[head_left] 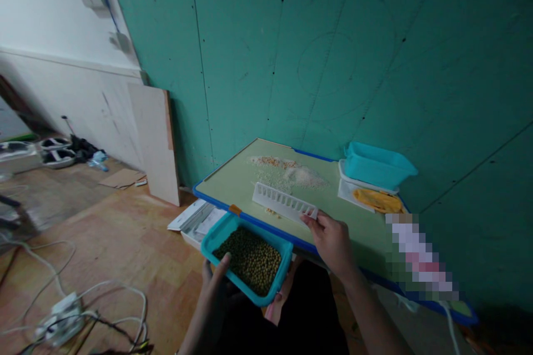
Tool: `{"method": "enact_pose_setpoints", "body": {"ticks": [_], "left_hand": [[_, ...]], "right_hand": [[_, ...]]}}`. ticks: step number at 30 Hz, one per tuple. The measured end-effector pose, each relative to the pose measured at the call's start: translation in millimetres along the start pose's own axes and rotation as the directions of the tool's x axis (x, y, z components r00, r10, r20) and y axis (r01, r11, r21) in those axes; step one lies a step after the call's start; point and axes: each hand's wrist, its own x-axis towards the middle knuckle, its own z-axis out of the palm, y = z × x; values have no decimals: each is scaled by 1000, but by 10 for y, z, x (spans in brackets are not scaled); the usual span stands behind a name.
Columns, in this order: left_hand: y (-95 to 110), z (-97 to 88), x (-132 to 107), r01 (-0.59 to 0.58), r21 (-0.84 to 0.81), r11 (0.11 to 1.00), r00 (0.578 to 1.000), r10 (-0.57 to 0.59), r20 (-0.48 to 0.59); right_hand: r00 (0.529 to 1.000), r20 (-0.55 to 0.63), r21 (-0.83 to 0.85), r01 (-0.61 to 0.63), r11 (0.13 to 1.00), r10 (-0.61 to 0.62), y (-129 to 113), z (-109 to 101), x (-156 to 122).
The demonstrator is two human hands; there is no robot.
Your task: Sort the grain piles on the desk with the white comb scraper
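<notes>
My left hand [215,276] grips the near left side of a turquoise plastic bin [287,274], its thumb over the rim. Dark green beans [237,243] fill the bin's left part and tan beans [264,266] its right. In my right hand [332,239], pinched by one end, is a long white plastic strip with a row of slots [277,202]. The strip is over the near part of the pale green tabletop [227,183]. Behind it are a pale heap of grain [306,176] and a patch of orange-tan kernels [270,162]. A few kernels [272,212] lie in front of the strip.
At the table's right stand another turquoise bin [377,165], a yellow cloth [378,199] and a pixelated item [420,258]. A green wall [266,55] backs the table. A white box [195,222] sits below its left edge; cables and a power strip [64,316] lie on the floor.
</notes>
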Motion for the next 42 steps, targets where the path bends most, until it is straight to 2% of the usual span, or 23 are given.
{"method": "enact_pose_setpoints", "body": {"ticks": [6, 12, 17, 25, 29, 34, 38, 42], "left_hand": [[-17, 23, -20, 5, 3, 1000, 999, -5, -32], [-43, -45, 53, -1, 71, 997, 1000, 2, -16], [-70, -27, 64, -34, 31, 999, 999, 35, -29], [-26, 36, -4, -30, 9, 1000, 999, 30, -15], [-14, 6, 12, 8, 73, 997, 1000, -8, -6], [-20, -39, 44, 2, 55, 999, 1000, -4, 24], [-33, -41, 49, 4, 80, 997, 1000, -5, 19], [-64, -8, 44, -43, 14, 999, 999, 43, 25]], "right_hand": [[1000, 14, 41, 22, 999, -23, -37, 8, -52], [998, -54, 37, 43, 998, -41, -102, 59, -57], [999, -13, 8, 37, 999, -37, -58, 73, -42], [997, 4, 60, 70, 996, -71, -118, 102, -31], [998, 29, 75, 60, 995, -62, -81, 113, -61], [995, 70, 77, 61, 995, -66, -46, 122, -85], [992, 78, 72, 89, 993, -95, -80, 111, -95], [990, 89, 55, 107, 993, -111, -153, 95, -142]]}}
